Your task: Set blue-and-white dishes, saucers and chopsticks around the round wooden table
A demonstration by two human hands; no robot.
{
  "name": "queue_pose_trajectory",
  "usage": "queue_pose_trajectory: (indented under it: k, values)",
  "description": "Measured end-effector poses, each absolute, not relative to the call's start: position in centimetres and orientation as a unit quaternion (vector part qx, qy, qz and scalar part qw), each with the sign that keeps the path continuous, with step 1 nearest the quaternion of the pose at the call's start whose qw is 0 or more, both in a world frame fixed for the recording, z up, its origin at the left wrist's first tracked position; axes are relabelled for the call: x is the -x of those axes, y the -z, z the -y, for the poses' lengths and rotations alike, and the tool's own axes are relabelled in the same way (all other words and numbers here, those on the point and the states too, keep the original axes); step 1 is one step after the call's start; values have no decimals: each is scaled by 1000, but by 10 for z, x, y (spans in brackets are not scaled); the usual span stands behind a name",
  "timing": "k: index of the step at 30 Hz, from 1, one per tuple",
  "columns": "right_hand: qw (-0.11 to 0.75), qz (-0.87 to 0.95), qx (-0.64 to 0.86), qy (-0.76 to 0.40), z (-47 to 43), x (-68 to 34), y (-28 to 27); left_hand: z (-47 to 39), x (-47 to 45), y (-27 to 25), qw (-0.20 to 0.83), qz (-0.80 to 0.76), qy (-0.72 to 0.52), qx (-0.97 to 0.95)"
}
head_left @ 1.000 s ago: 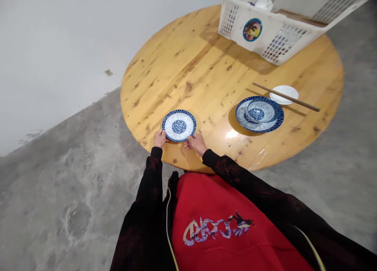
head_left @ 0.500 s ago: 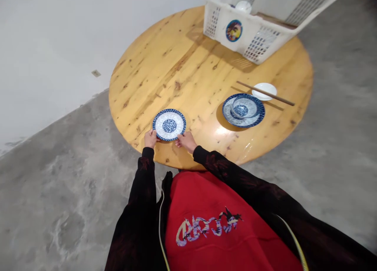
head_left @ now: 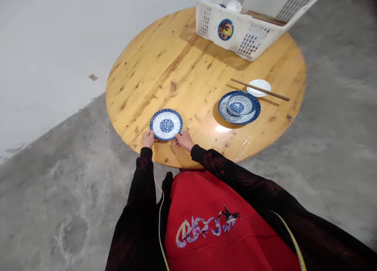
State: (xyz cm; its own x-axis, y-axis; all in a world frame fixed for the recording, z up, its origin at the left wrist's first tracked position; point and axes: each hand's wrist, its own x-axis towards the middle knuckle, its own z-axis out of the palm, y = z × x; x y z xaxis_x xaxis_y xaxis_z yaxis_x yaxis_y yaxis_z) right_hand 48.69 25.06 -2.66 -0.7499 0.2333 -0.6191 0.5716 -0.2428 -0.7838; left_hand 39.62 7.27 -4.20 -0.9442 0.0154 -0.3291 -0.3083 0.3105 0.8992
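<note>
Plate (head_left: 166, 125) at table's (head_left: 141, 78) near left | your left hand (head_left: 148, 139), right hand (head_left: 184, 140) pinch its near rim | right side looks laid: bowl (head_left: 240, 103) on second plate (head_left: 255, 114), saucer (head_left: 259, 84) beyond | pending: your release

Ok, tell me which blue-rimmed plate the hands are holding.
The blue-rimmed plate on the left, gripped at its near rim by the left hand and the right hand. The other plate, farther right, bears a bowl, and no hand touches it.
</note>
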Motion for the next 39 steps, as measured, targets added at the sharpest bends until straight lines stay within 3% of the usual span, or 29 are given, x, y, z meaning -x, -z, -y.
queue_pose_trajectory:
  k: [12, 19, 26, 30, 36, 39]
  values:
    - [128, -596, -346, 713, -248, -487, 22, -75, -390, 41, 149, -813, -552, 111]
    - [135, -589, -344, 718, -255, -500, 14, -63, -398, 32, 202, -748, -613, 153]
    - [117, -565, -361, 732, -269, -518, 12, -29, -400, 16, 99, -730, -635, 234]
    - [118, -574, -350, 731, -267, -510, 11, -32, -405, 9, 94, -748, -617, 225]
    - [126, -606, -345, 705, -259, -495, 12, -68, -417, 15, 197, -818, -522, 141]
    - [135, -615, -354, 692, -256, -491, 12, -78, -418, 16, 198, -847, -472, 143]
